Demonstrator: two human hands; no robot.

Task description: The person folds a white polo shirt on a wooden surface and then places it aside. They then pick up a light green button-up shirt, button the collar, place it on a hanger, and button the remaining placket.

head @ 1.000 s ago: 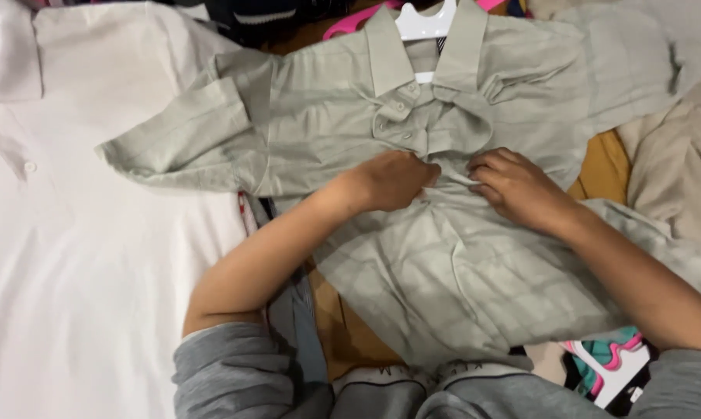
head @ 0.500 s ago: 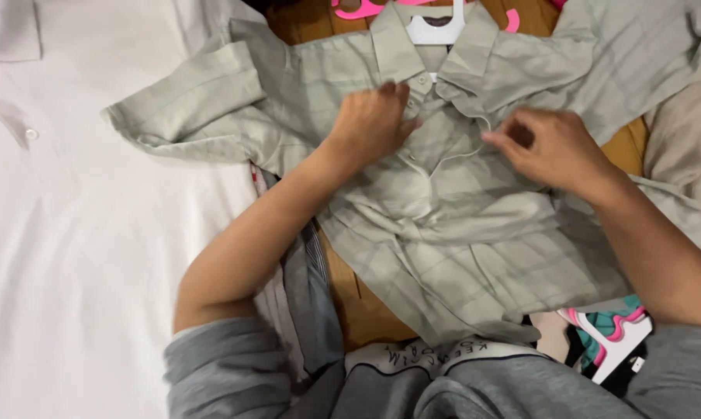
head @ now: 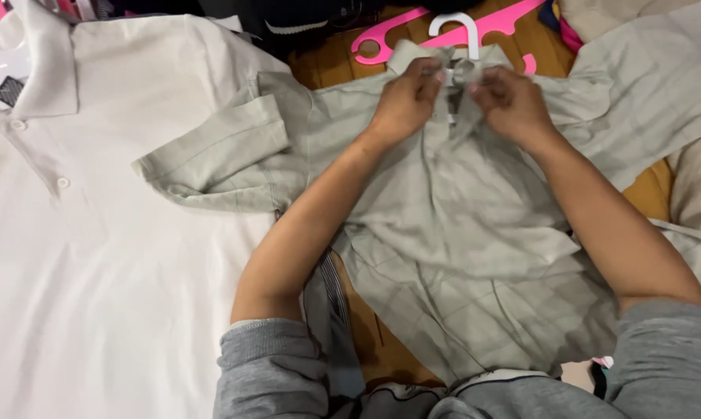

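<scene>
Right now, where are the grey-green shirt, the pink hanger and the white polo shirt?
grey-green shirt (head: 459, 225): head view, on its front panel between the forearms.
pink hanger (head: 389, 32): head view, on its left arm above the collar.
white polo shirt (head: 94, 271): head view, on its chest.

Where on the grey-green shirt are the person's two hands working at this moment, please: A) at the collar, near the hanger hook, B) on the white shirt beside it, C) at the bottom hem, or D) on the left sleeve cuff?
A: the left hand and right hand pinch the collar of the grey-green shirt, just under the white hanger hook.
</scene>
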